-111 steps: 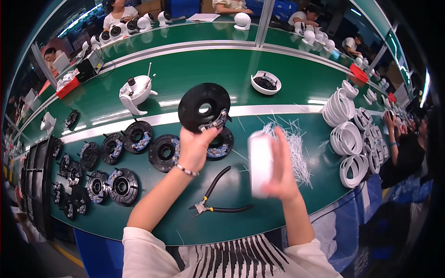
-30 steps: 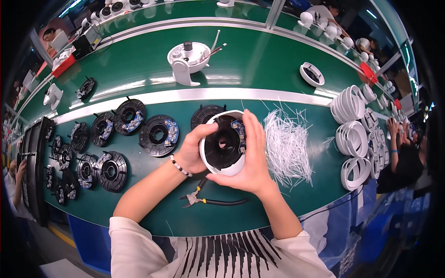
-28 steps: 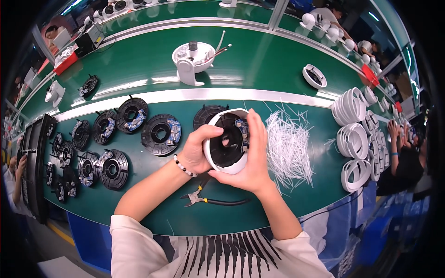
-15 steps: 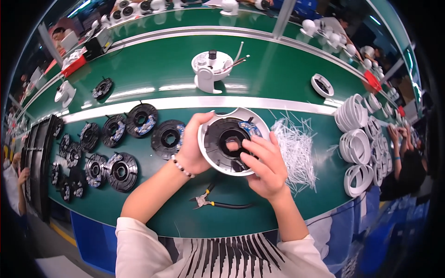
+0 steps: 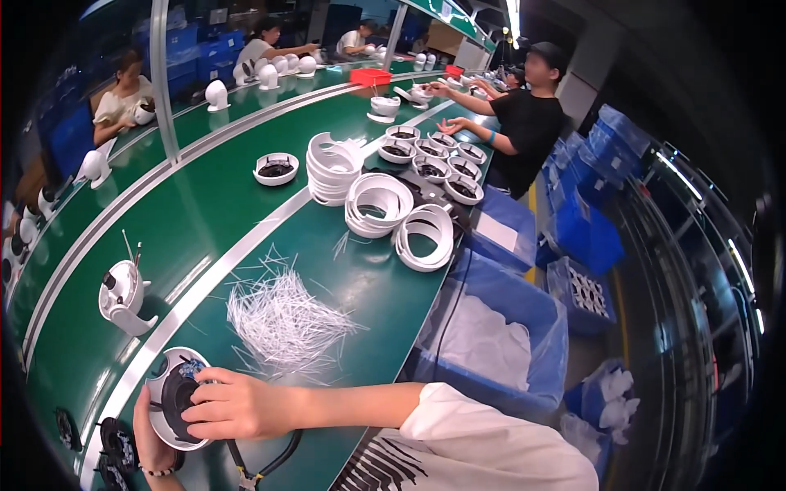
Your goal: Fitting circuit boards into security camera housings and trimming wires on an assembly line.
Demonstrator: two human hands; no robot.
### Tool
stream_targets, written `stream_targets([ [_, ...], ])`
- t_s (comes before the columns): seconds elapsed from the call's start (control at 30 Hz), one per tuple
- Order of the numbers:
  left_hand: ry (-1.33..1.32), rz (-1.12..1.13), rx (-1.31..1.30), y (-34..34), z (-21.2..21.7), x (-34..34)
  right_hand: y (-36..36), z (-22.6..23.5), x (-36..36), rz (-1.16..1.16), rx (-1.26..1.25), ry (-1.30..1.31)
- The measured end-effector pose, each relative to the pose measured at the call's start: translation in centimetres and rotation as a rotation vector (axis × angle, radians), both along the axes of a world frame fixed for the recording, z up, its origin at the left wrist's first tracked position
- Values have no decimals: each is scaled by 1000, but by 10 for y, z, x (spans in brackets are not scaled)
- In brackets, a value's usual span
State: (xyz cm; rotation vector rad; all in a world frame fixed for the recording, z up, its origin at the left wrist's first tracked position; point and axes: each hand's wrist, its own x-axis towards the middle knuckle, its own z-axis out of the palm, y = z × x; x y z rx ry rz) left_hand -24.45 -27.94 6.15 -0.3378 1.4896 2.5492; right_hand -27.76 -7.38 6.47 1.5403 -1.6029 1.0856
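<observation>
My left hand (image 5: 150, 446), with a beaded bracelet at its wrist, wraps around the outer side of a white round housing ring (image 5: 178, 360). Inside that ring sits a black disc-shaped module (image 5: 173, 393) with a small blue circuit board (image 5: 190, 368). My right hand (image 5: 233, 405) lies over the module, its fingers bent together onto the black part and hiding much of it. Under my right forearm, a pair of side cutters (image 5: 248, 477) rests on the green bench, partly cut off by the picture's lower edge.
Thin white strips (image 5: 286, 319) lie heaped beyond my right hand. Stacked white rings (image 5: 379, 204) stand farther along the bench, near filled rings (image 5: 430, 168). A half-built white unit (image 5: 124, 293) is at left. Blue lined bins (image 5: 499, 327) flank the bench; a co-worker (image 5: 528, 123) stands beyond.
The view has swung to the right, so the hands and ring now appear at lower left. My right fingers, spread apart before, are now closer together on the black module.
</observation>
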Motion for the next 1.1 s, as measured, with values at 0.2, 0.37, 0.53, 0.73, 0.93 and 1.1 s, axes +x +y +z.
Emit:
stream_targets([
  [0.2,131,12,-1,4,5,8,1,5,3,12,-60,-6],
  [0.37,50,43,83,-8,1,4,-3,-5,-6,-64,-49,29],
  [0.53,29,-239,-302,8,31,6,4,6,-8,-243,109,30],
  [0.73,144,-87,-195,11,20,20,-8,9,0,-233,181,49],
  [0.93,79,-91,-130,3,17,18,0,3,18,-268,60,-7],
  [1.1,54,231,-243,-36,20,-13,16,-14,36,188,714,-255],
])
